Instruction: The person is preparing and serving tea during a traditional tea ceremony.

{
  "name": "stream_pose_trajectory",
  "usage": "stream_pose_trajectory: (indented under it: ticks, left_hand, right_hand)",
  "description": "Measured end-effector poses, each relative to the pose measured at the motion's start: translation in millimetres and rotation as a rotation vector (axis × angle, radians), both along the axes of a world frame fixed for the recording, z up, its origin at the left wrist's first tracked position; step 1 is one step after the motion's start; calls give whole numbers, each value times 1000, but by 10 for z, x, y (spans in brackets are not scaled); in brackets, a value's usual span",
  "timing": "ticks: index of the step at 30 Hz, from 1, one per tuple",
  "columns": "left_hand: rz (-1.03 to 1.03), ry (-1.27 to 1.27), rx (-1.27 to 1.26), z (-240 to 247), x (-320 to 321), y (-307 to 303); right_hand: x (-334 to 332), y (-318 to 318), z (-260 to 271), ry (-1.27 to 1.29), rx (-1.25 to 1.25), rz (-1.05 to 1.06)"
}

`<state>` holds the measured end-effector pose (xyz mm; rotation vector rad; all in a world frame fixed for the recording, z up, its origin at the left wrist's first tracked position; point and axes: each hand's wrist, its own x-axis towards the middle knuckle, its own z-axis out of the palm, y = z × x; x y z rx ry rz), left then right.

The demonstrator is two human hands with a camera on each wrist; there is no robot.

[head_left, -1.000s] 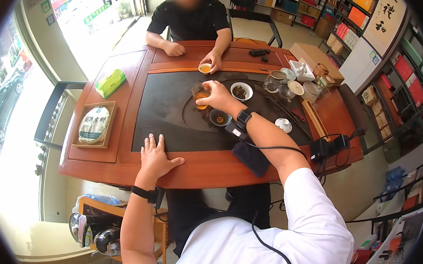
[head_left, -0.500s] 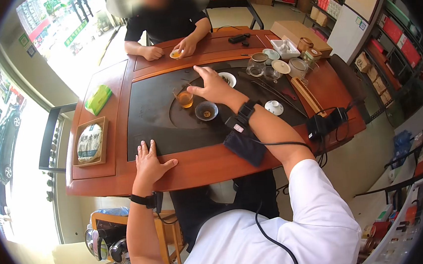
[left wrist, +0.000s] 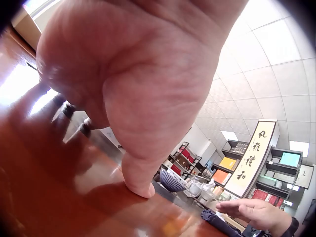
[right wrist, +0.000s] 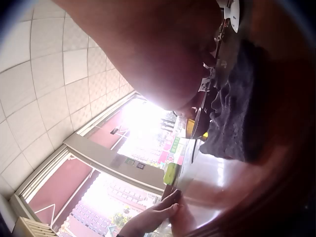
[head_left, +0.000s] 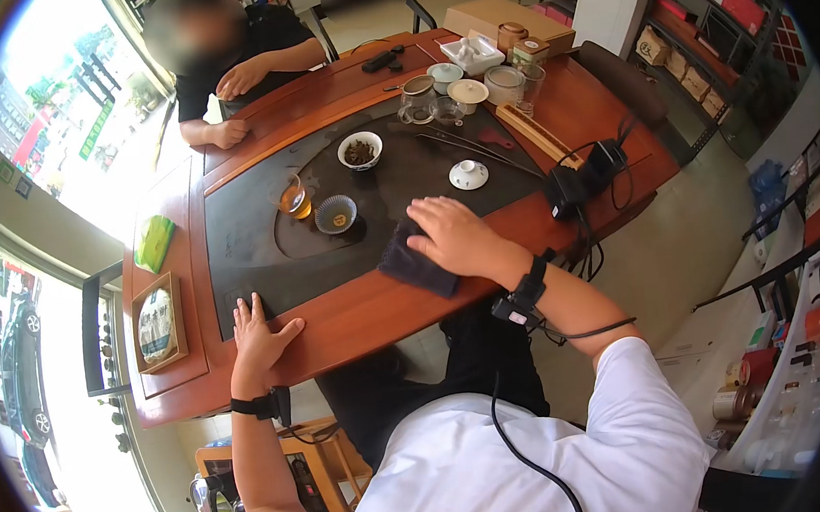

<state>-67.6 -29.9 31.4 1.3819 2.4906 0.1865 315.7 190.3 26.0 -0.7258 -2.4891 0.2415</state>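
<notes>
My left hand (head_left: 265, 346) rests on the wooden front edge of the tea table (head_left: 357, 318), fingers spread and thumb out to the side. Over a folded dark cloth (head_left: 409, 264) at that same edge is my right hand (head_left: 459, 237), palm down with fingers extended. The left wrist view shows this right hand (left wrist: 259, 213) flat, close above the cloth. Farther in, on the black tray (head_left: 244, 230), stand a glass pitcher (head_left: 294, 203) of amber tea, a ribbed dark bowl (head_left: 335, 214), a white bowl (head_left: 361, 154) of wet leaves and a white lid (head_left: 468, 174).
Glassware (head_left: 417, 99), wooden strips (head_left: 540, 135) and black power adapters (head_left: 569, 191) with cables line the right side. A boxed tea cake (head_left: 157, 322) and a green tissue pack (head_left: 153, 242) lie left. Another person (head_left: 235, 58) sits across the table.
My right hand has left the glass pitcher and come back toward me, over the dark cloth. The person opposite has shifted their hands. My left hand stays in place; the head view has turned.
</notes>
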Motion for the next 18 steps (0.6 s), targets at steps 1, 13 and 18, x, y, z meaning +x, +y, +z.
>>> stream_pose_trajectory:
  ticks: [1,13,18]
  left_hand:
    - [1,-5,3,-12,-11,-1]
    - [10,-25,17,8,44,-33]
    - [13,-41,17,-20,26,-57]
  right_hand:
    - [3,133,79,102,44,-60]
    - [83,1006,533,-175,-126,-499]
    - [-387,1283,223,-35,-225,-216]
